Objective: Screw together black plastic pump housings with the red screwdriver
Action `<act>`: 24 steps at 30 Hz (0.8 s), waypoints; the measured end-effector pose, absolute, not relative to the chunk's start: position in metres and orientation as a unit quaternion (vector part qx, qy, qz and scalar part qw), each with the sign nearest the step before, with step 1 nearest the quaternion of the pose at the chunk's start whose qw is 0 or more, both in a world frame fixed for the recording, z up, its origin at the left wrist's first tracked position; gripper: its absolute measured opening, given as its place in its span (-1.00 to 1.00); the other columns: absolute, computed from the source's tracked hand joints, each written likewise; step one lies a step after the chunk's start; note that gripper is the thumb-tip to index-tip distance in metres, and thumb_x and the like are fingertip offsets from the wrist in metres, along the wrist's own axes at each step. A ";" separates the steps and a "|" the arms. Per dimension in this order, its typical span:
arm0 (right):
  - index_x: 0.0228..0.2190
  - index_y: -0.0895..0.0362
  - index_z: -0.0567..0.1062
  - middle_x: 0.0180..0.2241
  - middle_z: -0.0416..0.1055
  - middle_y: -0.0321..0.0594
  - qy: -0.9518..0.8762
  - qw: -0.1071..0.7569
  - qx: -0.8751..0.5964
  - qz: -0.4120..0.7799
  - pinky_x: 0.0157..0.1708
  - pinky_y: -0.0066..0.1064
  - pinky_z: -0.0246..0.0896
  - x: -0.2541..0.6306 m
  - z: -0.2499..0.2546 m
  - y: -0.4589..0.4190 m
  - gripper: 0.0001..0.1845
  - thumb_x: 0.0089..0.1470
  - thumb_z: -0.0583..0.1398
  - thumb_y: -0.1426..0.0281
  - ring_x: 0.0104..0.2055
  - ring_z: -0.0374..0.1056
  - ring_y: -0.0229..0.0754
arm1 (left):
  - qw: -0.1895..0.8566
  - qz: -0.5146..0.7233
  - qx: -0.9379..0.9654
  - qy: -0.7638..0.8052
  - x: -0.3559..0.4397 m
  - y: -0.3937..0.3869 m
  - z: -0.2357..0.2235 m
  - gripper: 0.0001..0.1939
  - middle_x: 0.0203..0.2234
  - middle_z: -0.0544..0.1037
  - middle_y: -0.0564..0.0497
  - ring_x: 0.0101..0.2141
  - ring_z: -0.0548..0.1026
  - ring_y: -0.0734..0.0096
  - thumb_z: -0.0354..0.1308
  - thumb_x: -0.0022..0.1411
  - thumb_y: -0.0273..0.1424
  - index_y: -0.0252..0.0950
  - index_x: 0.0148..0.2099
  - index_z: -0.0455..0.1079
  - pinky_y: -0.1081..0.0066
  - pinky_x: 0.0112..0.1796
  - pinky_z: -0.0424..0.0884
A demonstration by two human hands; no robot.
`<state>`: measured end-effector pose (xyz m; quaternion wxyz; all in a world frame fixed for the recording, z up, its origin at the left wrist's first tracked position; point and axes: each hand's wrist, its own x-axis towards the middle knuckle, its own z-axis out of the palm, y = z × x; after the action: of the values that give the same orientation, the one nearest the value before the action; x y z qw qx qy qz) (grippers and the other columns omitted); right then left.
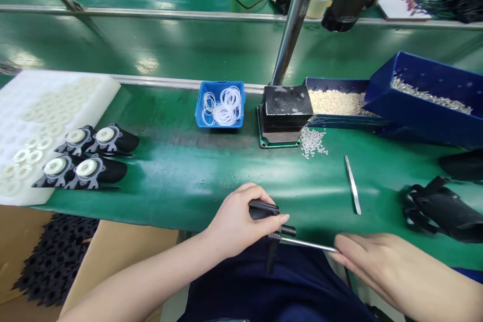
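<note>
Near the front edge of the bench, my left hand [239, 224] is closed round a black plastic part [262, 208], with the thumb along its side. A slim, shiny metal rod [307, 244] runs from the lower side of this part to my right hand [377, 261]. The right fingers are wrapped round the rod's other end, and whether it has a handle is hidden. Metal tweezers [352, 184] lie on the green bench top beyond the right hand. Farther right rests a black tubular housing [441, 209], somewhat blurred.
A blue bin [198, 110] holds white rings. Behind a black block [287, 105] on a post, blue trays [418, 105] hold beige pieces and screws. Small metal nuts or washers [312, 142] lie scattered nearby. Several assembled housings [113, 168] stand left, by white foam [22, 95].
</note>
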<state>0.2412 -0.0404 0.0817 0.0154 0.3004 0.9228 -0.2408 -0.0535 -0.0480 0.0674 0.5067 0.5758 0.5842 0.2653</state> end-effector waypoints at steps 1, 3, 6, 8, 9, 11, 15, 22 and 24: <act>-0.44 0.04 0.29 -0.58 0.28 -0.38 0.944 0.000 0.280 -0.173 -0.61 -0.33 -0.04 0.239 0.081 -0.042 -0.69 0.39 0.00 0.34 -0.66 0.23 -0.22 | 0.505 0.268 0.573 0.588 -0.053 -0.047 0.067 -0.74 -0.30 0.53 0.00 -0.26 0.49 0.28 0.36 0.11 -0.18 -0.24 -0.30 0.45 0.28 -0.18 0.38; -0.41 0.04 0.24 -0.57 0.25 -0.36 0.959 -0.015 0.267 -0.099 -0.58 -0.29 -0.10 0.236 0.079 -0.044 -0.74 0.38 0.00 0.38 -0.66 0.20 -0.18 | 0.506 0.272 0.563 0.594 -0.052 -0.045 0.066 -0.74 -0.30 0.52 0.01 -0.27 0.49 0.28 0.35 0.12 -0.18 -0.24 -0.32 0.44 0.29 -0.18 0.38; -0.41 0.05 0.22 -0.60 0.23 -0.39 0.943 0.044 0.278 -0.176 -0.59 -0.31 -0.13 0.233 0.079 -0.043 -0.71 0.41 -0.05 0.34 -0.67 0.17 -0.24 | 0.506 0.274 0.552 0.603 -0.049 -0.044 0.063 -0.75 -0.33 0.52 0.01 -0.28 0.49 0.28 0.34 0.13 -0.19 -0.24 -0.36 0.42 0.29 -0.19 0.38; -0.41 0.06 0.23 -0.61 0.24 -0.39 0.917 0.095 0.291 -0.257 -0.61 -0.33 -0.15 0.232 0.081 -0.041 -0.65 0.43 -0.10 0.28 -0.68 0.17 -0.27 | 0.500 0.271 0.552 0.609 -0.048 -0.044 0.061 -0.75 -0.34 0.52 0.01 -0.29 0.49 0.28 0.33 0.12 -0.20 -0.24 -0.37 0.41 0.29 -0.20 0.38; -0.40 0.07 0.24 -0.61 0.26 -0.38 0.902 0.116 0.297 -0.291 -0.62 -0.34 -0.16 0.232 0.081 -0.039 -0.63 0.44 -0.13 0.26 -0.67 0.17 -0.27 | 0.496 0.270 0.555 0.610 -0.047 -0.045 0.061 -0.76 -0.35 0.52 0.01 -0.29 0.49 0.28 0.33 0.12 -0.20 -0.24 -0.37 0.41 0.29 -0.20 0.38; -0.39 0.07 0.26 -0.59 0.30 -0.36 0.874 0.150 0.311 -0.342 -0.61 -0.36 -0.15 0.233 0.082 -0.037 -0.60 0.44 -0.17 0.21 -0.65 0.19 -0.27 | 0.488 0.269 0.565 0.609 -0.046 -0.046 0.060 -0.77 -0.34 0.52 0.00 -0.30 0.49 0.28 0.34 0.11 -0.23 -0.24 -0.37 0.41 0.29 -0.21 0.38; -0.34 0.07 0.32 -0.55 0.31 -0.34 0.827 0.186 0.327 -0.418 -0.57 -0.41 -0.11 0.236 0.079 -0.036 -0.57 0.43 -0.15 0.13 -0.59 0.20 -0.27 | 0.465 0.275 0.591 0.599 -0.044 -0.048 0.057 -0.81 -0.35 0.51 -0.01 -0.32 0.48 0.29 0.34 0.08 -0.29 -0.25 -0.36 0.41 0.28 -0.22 0.39; -0.39 0.10 0.35 -0.46 0.34 -0.29 0.779 0.179 0.300 -0.520 -0.40 -0.46 0.18 0.230 0.092 -0.017 -0.52 0.41 -0.10 0.09 -0.42 0.33 -0.25 | 0.448 0.297 0.647 0.541 -0.053 -0.042 0.059 -0.79 -0.28 0.51 0.00 -0.21 0.48 0.28 0.34 0.12 -0.31 -0.23 -0.28 0.37 0.31 -0.13 0.38; -0.36 0.07 0.38 -0.42 0.38 -0.30 0.784 0.185 0.301 -0.510 -0.36 -0.48 0.26 0.234 0.103 -0.010 -0.56 0.40 -0.07 0.10 -0.38 0.38 -0.26 | 0.488 0.305 0.619 0.535 -0.060 -0.040 0.064 -0.70 -0.25 0.52 0.01 -0.23 0.49 0.31 0.37 0.11 -0.27 -0.21 -0.17 0.37 0.34 -0.17 0.39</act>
<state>0.2338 -0.0099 0.1029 0.1852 0.3008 0.7843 -0.5100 -0.0603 -0.0397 0.0636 0.4877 0.6192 0.5345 0.3051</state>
